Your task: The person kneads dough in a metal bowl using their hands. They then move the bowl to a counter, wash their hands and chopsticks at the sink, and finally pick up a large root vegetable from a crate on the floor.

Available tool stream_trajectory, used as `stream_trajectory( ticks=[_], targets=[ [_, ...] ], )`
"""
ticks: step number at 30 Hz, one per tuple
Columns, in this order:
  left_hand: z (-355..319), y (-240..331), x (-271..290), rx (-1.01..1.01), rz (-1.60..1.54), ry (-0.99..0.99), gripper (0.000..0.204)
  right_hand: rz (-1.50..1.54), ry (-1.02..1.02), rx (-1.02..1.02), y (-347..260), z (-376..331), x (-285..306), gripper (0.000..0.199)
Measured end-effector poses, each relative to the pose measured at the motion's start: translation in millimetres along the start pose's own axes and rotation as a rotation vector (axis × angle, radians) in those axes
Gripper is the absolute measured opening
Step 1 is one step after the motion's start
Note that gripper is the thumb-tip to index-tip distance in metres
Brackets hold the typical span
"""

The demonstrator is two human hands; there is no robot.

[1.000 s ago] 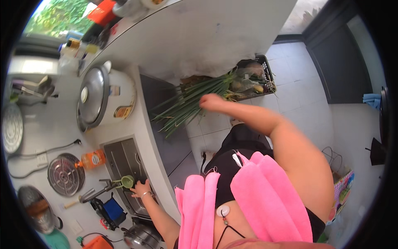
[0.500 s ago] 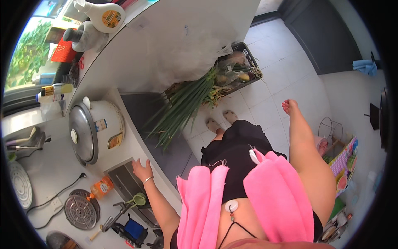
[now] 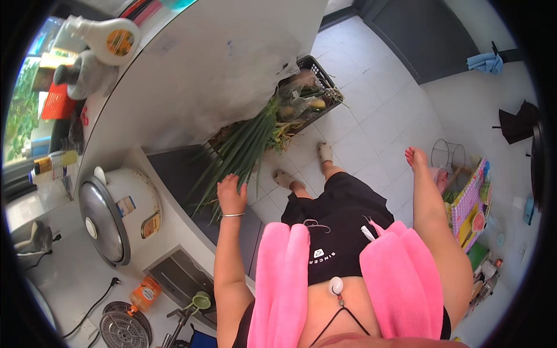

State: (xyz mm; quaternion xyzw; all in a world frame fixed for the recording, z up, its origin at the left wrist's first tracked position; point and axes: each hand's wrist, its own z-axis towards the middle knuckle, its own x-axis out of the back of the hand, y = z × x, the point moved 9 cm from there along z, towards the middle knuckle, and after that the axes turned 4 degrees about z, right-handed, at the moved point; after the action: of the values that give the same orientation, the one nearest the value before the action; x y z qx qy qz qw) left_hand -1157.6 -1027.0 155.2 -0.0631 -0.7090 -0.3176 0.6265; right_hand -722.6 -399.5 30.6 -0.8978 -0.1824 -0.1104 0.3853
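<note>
My left hand, with a thin bracelet on the wrist, is raised with its fingers apart and holds nothing. It is just beside the lower ends of a bundle of long green leaves. The bundle sticks out of a black crate on the tiled floor. My right hand hangs out to the right over the floor, fingers loosely curled and empty, near a wire basket. A pink towel hangs around my neck.
A white rice cooker stands on the counter at the left, with a sink and an orange bottle below it. A white jug sits on the curved white surface. Colourful clutter lies at the right.
My right hand let go of the green leaves and swung back to the right. My left hand lifted off the counter edge by the sink and moved up to the leaves.
</note>
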Motion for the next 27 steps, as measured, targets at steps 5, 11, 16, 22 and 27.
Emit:
stream_trajectory(
  ticks=[5,11,16,22,27],
  targets=[
    [9.3,47.0,-55.0,-0.064,-0.001,-0.189,0.035,-0.036,-0.165,0.018,-6.9,12.5,-43.0,0.02],
    [53.3,118.5,-94.3,-0.011,0.012,-0.387,0.038,-0.357,-0.331,-0.082,2.4,79.5,-72.7,0.023],
    [90.8,171.1,-141.6,0.022,0.0,-0.546,0.04,-0.684,-0.461,-0.061,-19.1,151.9,-99.7,0.021],
    [146.6,220.3,-204.0,-0.035,-0.005,-0.713,0.041,-0.357,-0.335,-0.071,-62.3,232.0,-120.6,0.019],
    [190.3,219.9,-297.0,-0.091,0.061,-0.858,0.04,-0.291,-0.342,-0.122,-38.9,250.2,-158.5,0.019]
  ],
)
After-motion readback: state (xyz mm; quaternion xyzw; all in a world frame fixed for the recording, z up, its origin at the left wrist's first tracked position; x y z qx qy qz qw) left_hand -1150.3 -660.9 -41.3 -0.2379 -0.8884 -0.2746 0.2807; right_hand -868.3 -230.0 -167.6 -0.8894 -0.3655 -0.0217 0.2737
